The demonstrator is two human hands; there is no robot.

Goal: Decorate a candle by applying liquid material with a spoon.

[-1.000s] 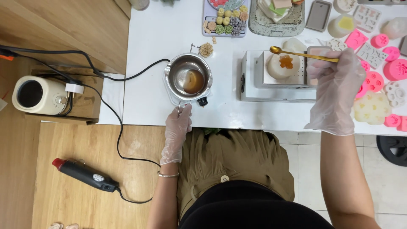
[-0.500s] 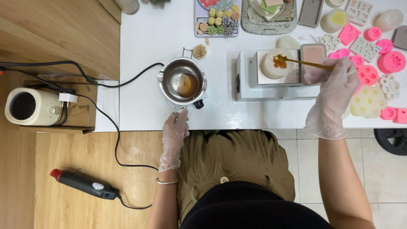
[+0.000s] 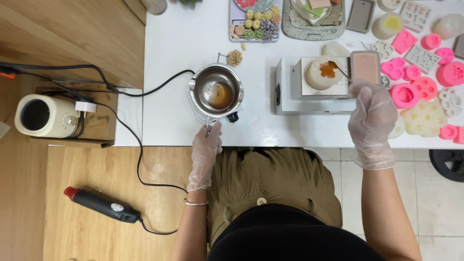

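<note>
1. While the person leans over a white table (image 3: 169, 43) seen from above, both hands wear thin clear gloves, probably to keep wax or dye off the skin.
2. Left hand (image 3: 205, 152), at centre frame by the table's near edge, has its fingers curled loosely round the thin wire handle of a small steel melting pot (image 3: 216, 90). That grip would keep the pot steady. The pot holds a shallow amber liquid and sits on a small heater whose black cord (image 3: 140, 92) runs off to the left.
3. Right hand (image 3: 372, 116), right of centre, has its fingers closed on a slim spoon (image 3: 340, 70). The spoon tip reaches up and left into a pale round mould (image 3: 325, 72), which already holds an amber patch.
4. That mould rests on a white digital scale (image 3: 290, 99), apparently so the pour can be weighed. A pinkish rectangular block (image 3: 365, 66) sits on the scale just beside it.
5. Pink silicone moulds (image 3: 411, 82) crowd the upper right within easy reach.
6. On the wooden floor at lower left lies a black heat gun (image 3: 104, 207). A cream-coloured cylindrical appliance (image 3: 43, 116) stands on a low shelf at far left.
</note>
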